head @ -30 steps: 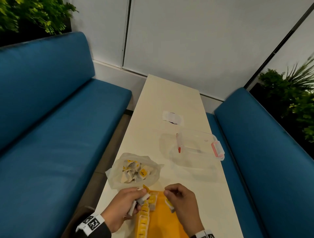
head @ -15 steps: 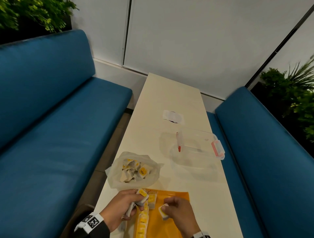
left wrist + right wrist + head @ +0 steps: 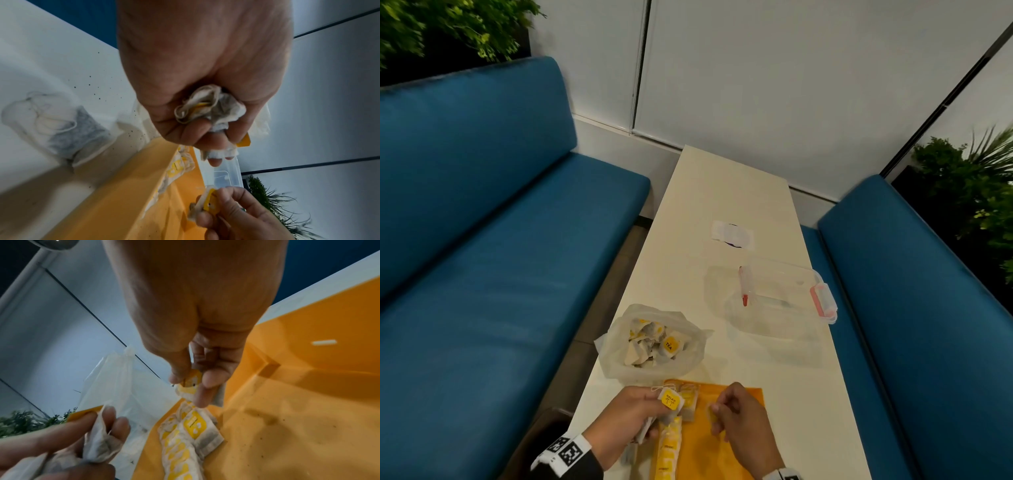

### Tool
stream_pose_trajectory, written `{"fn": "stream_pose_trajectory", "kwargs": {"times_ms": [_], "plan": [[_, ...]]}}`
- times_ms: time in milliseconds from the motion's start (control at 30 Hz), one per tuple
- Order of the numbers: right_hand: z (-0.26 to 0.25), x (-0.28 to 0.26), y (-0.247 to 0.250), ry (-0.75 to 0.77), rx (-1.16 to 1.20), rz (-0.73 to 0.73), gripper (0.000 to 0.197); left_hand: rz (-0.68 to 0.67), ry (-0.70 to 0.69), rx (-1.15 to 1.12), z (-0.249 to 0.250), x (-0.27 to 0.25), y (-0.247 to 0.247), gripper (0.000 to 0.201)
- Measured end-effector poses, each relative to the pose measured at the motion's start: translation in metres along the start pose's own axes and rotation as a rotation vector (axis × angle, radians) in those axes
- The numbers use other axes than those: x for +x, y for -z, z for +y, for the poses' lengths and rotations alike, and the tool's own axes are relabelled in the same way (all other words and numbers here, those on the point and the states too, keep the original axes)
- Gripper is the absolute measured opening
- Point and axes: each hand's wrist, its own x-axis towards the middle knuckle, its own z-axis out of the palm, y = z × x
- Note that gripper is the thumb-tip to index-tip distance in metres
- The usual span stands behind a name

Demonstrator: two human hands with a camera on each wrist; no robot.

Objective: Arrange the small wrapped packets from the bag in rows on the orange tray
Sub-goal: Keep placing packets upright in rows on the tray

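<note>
Head view first: the right hand [image 3: 739, 423] has dropped lower over the orange tray [image 3: 722, 455] than it was a moment ago, its fingers pinching a single packet [image 3: 711, 414] just above the tray floor. The left hand [image 3: 626, 421] holds a bunch of spare packets [image 3: 670, 401], one yellow label showing on top. The camera has tipped up a touch too, so more of the tray's far edge shows. Behind it the bag [image 3: 650, 342] sits open on the worktop [image 3: 722, 192], plenty of packets inside. A clear lidded box [image 3: 780, 298] stands further off to the right.

Left wrist view now: fingers curled tight round the crumpled bundle [image 3: 205, 107], strings and paper bulging out of the fist. Below, the right hand's fingertips [image 3: 207, 219] grip that single packet [image 3: 205, 203] over the tray. One loose packet [image 3: 68, 131] lies on the worktop outside the tray's wall.

Right wrist view: thumb and fingers nip the yellow-labelled packet [image 3: 190, 384] right above the far end of the row of packets [image 3: 183, 439] along the tray's left side.

So what does that drop mean? I'd say a placement is about to land, starting a second line beside the first. Early days, though: most of the tray is bare and the bag is well stocked.
</note>
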Motion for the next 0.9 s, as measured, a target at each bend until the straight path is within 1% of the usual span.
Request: {"fn": "stream_pose_trajectory", "kwargs": {"times_ms": [67,133,267,367,400,467,500,533,600,633,700,733,900], "plan": [[0.004,0.001,-0.002,-0.032,0.072,-0.014,0.012,-0.048,-0.009,0.026,-0.002,-0.001,-0.002,0.026],[0.008,0.002,-0.005,-0.061,0.075,-0.029,0.013,-0.089,-0.017,0.055,-0.004,-0.002,-0.004,0.031],[0.013,0.003,-0.01,-0.084,0.009,-0.048,0.02,-0.141,-0.032,0.093,-0.004,-0.005,-0.007,0.019],[0.014,0.003,-0.01,-0.007,-0.086,-0.013,0.024,-0.18,-0.022,0.089,-0.005,-0.005,-0.008,0.009],[0.014,0.003,-0.009,0.009,-0.093,-0.015,0.026,-0.184,-0.013,0.084,-0.006,-0.003,-0.007,0.011],[0.015,0.005,-0.009,0.001,-0.048,-0.042,0.022,-0.169,-0.001,0.076,-0.01,-0.001,-0.004,0.024],[0.015,0.006,-0.01,-0.014,-0.018,-0.048,0.019,-0.161,0.0,0.071,-0.011,0.0,-0.004,0.025],[0.017,0.007,-0.01,-0.026,0.008,-0.047,0.016,-0.157,0.004,0.07,-0.011,0.0,-0.003,0.021],[0.021,0.011,-0.012,-0.043,0.044,-0.05,0.012,-0.14,0.014,0.063,-0.013,0.0,0.0,0.009],[0.022,0.013,-0.014,-0.058,0.054,-0.063,0.011,-0.123,0.022,0.055,-0.014,0.001,0.001,0.014],[0.022,0.016,-0.018,-0.096,0.058,-0.102,0.014,-0.102,0.047,0.017,-0.016,0.002,0.005,0.026],[0.02,0.017,-0.019,-0.108,0.052,-0.124,0.015,-0.098,0.048,0.009,-0.017,0.003,0.006,0.028],[0.016,0.028,-0.027,-0.13,-0.064,-0.216,0.021,-0.098,0.062,0.0,-0.022,0.008,0.011,0.022]]}}
